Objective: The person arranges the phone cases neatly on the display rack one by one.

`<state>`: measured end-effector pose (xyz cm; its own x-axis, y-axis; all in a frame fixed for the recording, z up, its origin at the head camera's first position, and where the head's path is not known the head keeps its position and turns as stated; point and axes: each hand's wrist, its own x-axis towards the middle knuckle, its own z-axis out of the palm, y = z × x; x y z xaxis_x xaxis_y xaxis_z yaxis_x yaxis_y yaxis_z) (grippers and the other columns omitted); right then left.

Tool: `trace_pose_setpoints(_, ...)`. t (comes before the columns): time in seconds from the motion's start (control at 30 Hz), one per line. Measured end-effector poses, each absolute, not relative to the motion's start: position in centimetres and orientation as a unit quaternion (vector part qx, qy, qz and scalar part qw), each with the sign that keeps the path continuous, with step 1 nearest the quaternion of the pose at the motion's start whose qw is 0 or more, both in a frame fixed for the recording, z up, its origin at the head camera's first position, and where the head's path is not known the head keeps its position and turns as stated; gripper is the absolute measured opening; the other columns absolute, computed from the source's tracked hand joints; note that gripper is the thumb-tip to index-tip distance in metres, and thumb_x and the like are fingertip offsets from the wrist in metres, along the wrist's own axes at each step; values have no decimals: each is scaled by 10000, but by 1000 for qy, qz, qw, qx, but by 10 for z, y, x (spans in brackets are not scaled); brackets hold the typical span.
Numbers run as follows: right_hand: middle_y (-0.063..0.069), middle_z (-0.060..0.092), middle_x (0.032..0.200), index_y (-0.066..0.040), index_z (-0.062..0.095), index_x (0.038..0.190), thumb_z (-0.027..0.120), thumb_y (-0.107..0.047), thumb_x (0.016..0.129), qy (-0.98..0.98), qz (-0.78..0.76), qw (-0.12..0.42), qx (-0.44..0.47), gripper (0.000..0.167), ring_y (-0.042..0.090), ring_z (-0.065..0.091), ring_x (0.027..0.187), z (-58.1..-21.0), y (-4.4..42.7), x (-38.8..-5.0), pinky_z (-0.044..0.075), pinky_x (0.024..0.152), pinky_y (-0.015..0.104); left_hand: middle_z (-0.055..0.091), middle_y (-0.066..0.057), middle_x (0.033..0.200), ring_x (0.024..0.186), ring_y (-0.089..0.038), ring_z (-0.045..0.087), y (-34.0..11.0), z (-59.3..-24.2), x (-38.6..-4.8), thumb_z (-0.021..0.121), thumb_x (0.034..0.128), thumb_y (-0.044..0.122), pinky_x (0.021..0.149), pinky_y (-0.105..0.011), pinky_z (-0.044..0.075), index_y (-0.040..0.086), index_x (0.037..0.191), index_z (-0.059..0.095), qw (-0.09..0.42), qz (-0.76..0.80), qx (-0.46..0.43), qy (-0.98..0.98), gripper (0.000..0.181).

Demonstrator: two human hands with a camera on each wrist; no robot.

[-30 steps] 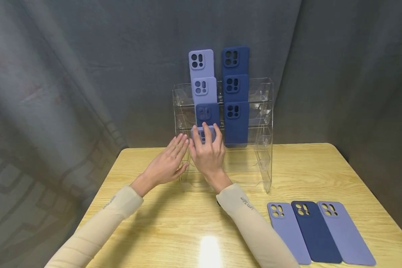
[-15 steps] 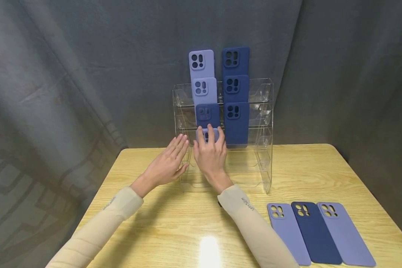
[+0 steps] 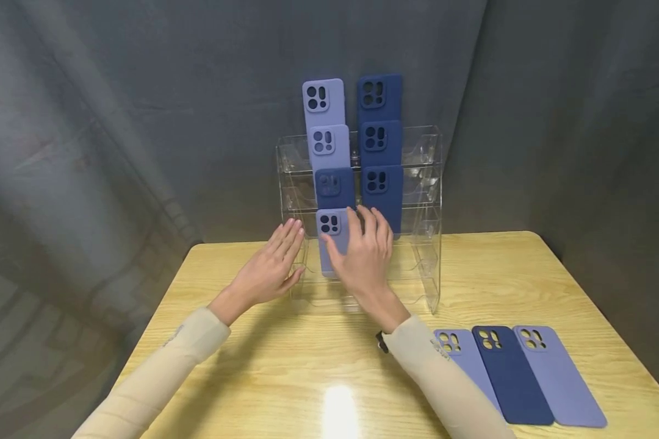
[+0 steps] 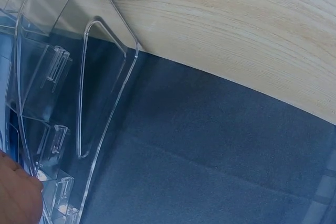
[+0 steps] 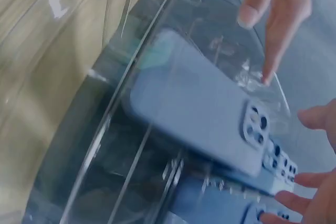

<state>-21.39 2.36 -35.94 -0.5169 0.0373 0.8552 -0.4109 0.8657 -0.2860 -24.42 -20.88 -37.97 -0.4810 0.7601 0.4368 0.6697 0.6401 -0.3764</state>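
Observation:
A lavender phone case (image 3: pixel 329 253) leans in a lower tier of the clear acrylic rack (image 3: pixel 429 268), below a dark blue case (image 3: pixel 335 188) in the left column. My right hand (image 3: pixel 368 259) is beside that lavender case, fingers spread and loosely bent, gripping nothing; in the right wrist view its fingertips (image 5: pixel 286 198) show past the case's camera end. Against the rack's left side my left hand (image 3: pixel 266 268) lies with its fingers straight. Only part of that hand (image 4: pixel 18 190) shows in the left wrist view.
Two more lavender cases (image 3: pixel 329 146) stand higher in the left column. Three dark blue cases (image 3: pixel 381 143) fill the right column. Two lavender cases and a dark blue case (image 3: pixel 513 378) lie on the wooden table (image 3: pixel 274 372) at right. A grey curtain (image 3: pixel 225 122) hangs behind.
My right hand has let go of the lavender case's top and moved right, uncovering the case. The left hand stays at the rack's side. The head view has shifted slightly.

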Motion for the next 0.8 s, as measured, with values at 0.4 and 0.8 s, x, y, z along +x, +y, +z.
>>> trace_pose_setpoints(0.4,228,737,1141,38,704,1225,850,-297,860,-873,212,408,163,517,431,704,1040,-373,111,-167,585,885,554,305,-359,1654,1567,-490,317,-208,-379,-245,696,974,304,1275,-557,327,-164,1558,331,288,73,-417,-859,833)
trace_pose_setpoints(0.8,196,726,1138,-5,721,1207,832,-306,884,-931,158,278,177,456,385,706,1028,-417,163,-126,601,791,547,295,-355,1658,1565,-486,326,-209,-377,-246,653,1002,317,1283,-541,323,-159,1559,336,285,89,-421,-857,798)
